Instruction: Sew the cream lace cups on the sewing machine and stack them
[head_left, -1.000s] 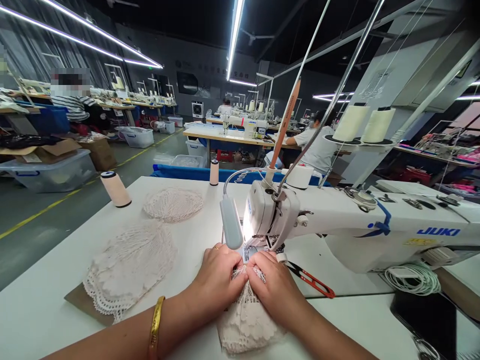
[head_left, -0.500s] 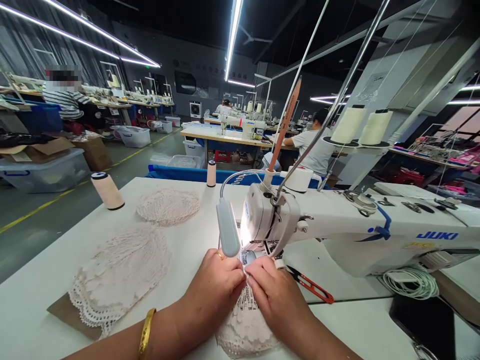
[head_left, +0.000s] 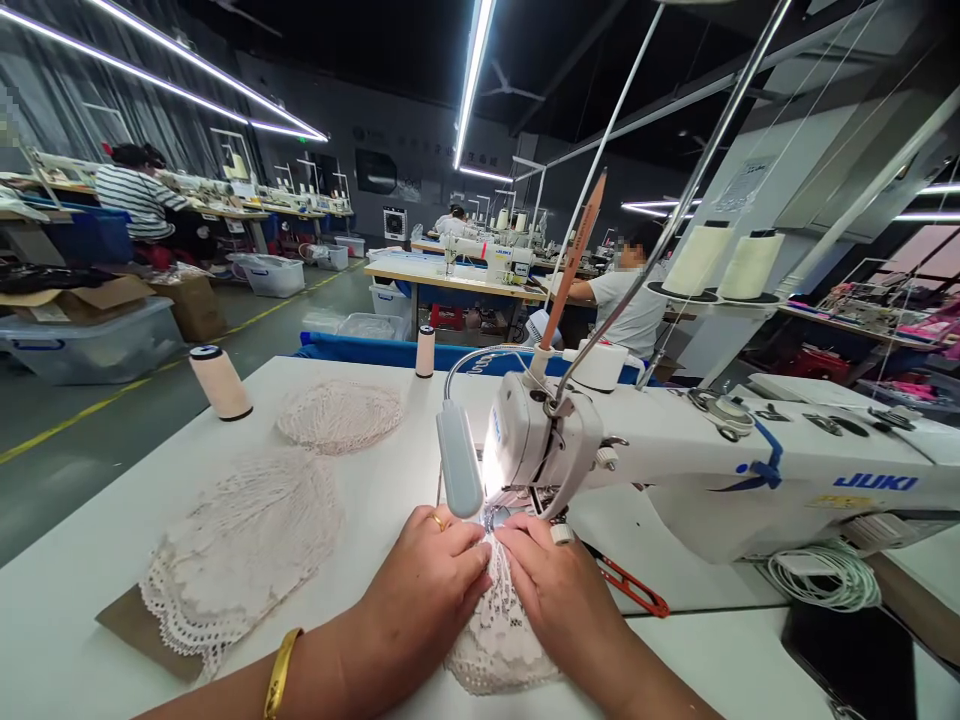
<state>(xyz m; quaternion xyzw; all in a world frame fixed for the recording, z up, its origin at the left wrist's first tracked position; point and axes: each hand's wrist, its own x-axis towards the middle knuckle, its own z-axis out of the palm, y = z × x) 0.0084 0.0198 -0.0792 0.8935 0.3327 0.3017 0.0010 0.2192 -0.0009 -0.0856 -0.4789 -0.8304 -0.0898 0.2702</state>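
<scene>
A cream lace piece [head_left: 499, 640] lies under the front of the white sewing machine [head_left: 517, 430], its gathered narrow end close to the needle area. My left hand [head_left: 431, 590] pinches the left edge of that end, and a gold ring and bangle show on this arm. From the other side my right hand [head_left: 559, 590] grips the lace, fingers closed beside the presser foot. The needle itself is hidden by the hands and the grey lamp [head_left: 459, 465]. Two more cream lace pieces, a large one [head_left: 247, 540] and a smaller one [head_left: 341, 415], lie flat to the left.
Peach thread cones [head_left: 220, 383] stand at the table's far edge. Red-handled snips [head_left: 630, 585] lie right of my right hand, with a coiled white cable [head_left: 821, 578] and a black phone-like slab [head_left: 847, 655] farther right. Co-workers sit at other machines beyond.
The lace between my hands has shifted slightly forward toward the needle area. Its gathered strands now show more openly between my fingers. The camera view has shifted a little.
</scene>
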